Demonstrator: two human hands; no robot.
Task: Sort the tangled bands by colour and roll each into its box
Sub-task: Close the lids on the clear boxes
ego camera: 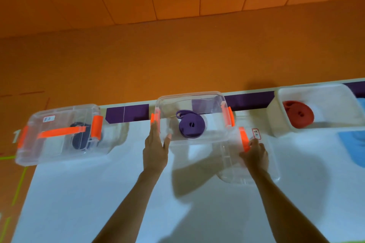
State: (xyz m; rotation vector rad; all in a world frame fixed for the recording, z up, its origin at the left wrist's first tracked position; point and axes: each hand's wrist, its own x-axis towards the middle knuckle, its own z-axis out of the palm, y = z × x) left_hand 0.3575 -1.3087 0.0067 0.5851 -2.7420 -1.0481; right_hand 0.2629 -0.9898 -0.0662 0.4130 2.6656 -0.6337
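Straight left fingers (155, 131) press the box (214, 134) beside its purple roll (191, 125); curled right fingers (255, 144) grip the lid (233, 165).

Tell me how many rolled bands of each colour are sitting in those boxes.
Dark blue band: 1, in the lidded left box
Purple band: 1, in the open middle box
Red band: 1, in the open right box
Total: 3 bands
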